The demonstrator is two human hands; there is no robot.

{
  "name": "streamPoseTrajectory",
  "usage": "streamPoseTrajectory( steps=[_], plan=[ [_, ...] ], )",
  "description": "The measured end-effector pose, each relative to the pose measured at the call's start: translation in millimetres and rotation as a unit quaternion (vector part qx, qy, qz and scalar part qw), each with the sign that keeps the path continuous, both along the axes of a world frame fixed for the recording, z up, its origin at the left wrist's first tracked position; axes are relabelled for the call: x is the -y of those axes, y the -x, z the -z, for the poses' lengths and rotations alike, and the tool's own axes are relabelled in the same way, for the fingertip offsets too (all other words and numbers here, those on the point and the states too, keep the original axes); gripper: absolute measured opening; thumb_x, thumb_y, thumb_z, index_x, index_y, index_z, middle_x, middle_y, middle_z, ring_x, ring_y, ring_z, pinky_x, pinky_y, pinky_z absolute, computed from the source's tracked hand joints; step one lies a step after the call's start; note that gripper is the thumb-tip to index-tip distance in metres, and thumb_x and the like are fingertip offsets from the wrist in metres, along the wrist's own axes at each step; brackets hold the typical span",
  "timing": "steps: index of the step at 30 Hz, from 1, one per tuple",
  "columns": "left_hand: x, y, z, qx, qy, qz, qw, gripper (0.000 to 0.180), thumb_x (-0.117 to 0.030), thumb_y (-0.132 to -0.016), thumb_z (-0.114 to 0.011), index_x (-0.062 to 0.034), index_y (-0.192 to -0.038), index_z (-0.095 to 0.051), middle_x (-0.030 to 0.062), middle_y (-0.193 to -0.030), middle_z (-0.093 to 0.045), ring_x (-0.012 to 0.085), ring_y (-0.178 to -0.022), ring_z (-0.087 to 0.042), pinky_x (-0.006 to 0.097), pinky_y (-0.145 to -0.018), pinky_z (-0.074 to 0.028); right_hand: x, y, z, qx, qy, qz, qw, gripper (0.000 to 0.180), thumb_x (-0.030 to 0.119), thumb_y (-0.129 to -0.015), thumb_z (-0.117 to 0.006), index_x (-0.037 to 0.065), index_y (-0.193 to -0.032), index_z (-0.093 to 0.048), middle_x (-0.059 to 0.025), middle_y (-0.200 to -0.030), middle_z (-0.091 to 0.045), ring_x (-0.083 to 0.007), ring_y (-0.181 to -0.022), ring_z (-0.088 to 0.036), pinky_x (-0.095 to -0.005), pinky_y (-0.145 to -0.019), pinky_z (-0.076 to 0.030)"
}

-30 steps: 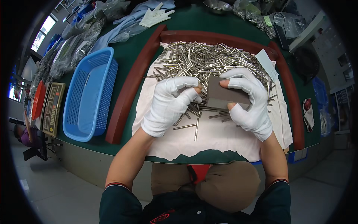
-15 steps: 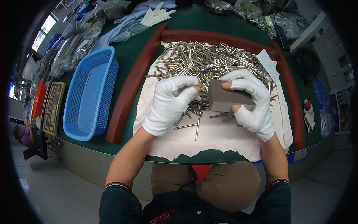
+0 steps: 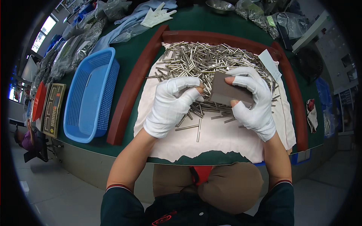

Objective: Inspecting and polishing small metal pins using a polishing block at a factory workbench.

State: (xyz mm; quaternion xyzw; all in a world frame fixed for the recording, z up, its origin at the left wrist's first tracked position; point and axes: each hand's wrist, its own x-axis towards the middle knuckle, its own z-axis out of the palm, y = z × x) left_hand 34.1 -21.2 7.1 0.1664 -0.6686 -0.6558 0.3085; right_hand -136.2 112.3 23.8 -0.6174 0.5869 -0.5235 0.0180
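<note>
My right hand, in a white glove with bare fingertips, grips a brown rectangular block between thumb and fingers. The block's left end is beside my left fingertips. In a matching glove, my left hand pinches thumb and forefinger together; what lies between them is too hidden to make out. Both hands are above the near part of a large heap of shiny metal pins. Several pins lie loose on the pale cloth below my hands, one of them a single pin pointing toward me.
Dark red wooden bars frame the cloth on three sides. A blue plastic basket stands left of the frame. A paper slip rests at the heap's right. Farther back are a white glove, a metal bowl and bagged parts.
The brown block has tilted in my right hand, showing more of its upper face, and its near edge has risen slightly. My left hand has barely moved.
</note>
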Motion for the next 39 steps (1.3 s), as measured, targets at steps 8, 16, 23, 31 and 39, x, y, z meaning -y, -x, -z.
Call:
streamPoseTrajectory(
  steps=[8,16,23,31,39],
  plan=[
    [1,-1,1,0.003,0.008,0.011,1.000,0.012,0.003,-0.089,-0.062,0.0038,-0.100,-0.067,0.0072,-0.088,-0.069,0.0105,-0.077,-0.065,0.023,-0.069,-0.053,-2,0,-4,0.021,-0.029,-0.025,0.999,0.039,0.008,-0.060,-0.063,0.001,-0.098,-0.067,-0.0129,-0.103,-0.062,-0.0257,-0.091,-0.062,-0.0335,-0.081,-0.050],
    [-1,1,-1,-0.003,0.032,-0.006,0.999,0.012,0.005,-0.088,-0.061,0.0043,-0.098,-0.067,0.0070,-0.087,-0.069,0.0107,-0.074,-0.066,0.023,-0.066,-0.054,-3,-1,-1,0.014,-0.033,-0.021,0.999,0.040,0.010,-0.060,-0.064,0.003,-0.099,-0.067,-0.0129,-0.105,-0.062,-0.0260,-0.092,-0.062,-0.0335,-0.081,-0.050],
    [-2,0,1,-0.016,0.014,-0.030,0.999,0.012,0.005,-0.087,-0.062,0.0044,-0.098,-0.068,0.0072,-0.087,-0.069,0.0109,-0.073,-0.066,0.023,-0.066,-0.054,-4,-3,-3,0.010,-0.032,-0.029,0.999,0.039,0.010,-0.060,-0.065,0.004,-0.098,-0.067,-0.0130,-0.104,-0.062,-0.0274,-0.090,-0.062,-0.0347,-0.080,-0.050],
    [-2,1,0,-0.020,0.040,-0.030,0.999,0.012,0.006,-0.087,-0.061,0.0052,-0.097,-0.068,0.0076,-0.086,-0.069,0.0114,-0.073,-0.067,0.023,-0.066,-0.054,-1,-3,0,-0.041,-0.009,0.006,0.999,0.038,0.008,-0.060,-0.065,0.003,-0.098,-0.066,-0.0129,-0.102,-0.062,-0.0281,-0.088,-0.062,-0.0358,-0.078,-0.050],
    [-1,2,1,-0.033,0.031,-0.023,0.999,0.012,0.005,-0.088,-0.062,0.0042,-0.099,-0.067,0.0077,-0.088,-0.069,0.0123,-0.074,-0.067,0.024,-0.067,-0.054,-6,8,-9,0.050,-0.035,-0.010,0.998,0.038,0.007,-0.064,-0.063,0.000,-0.101,-0.066,-0.0126,-0.105,-0.062,-0.0227,-0.096,-0.062,-0.0320,-0.084,-0.049]
  ],
)
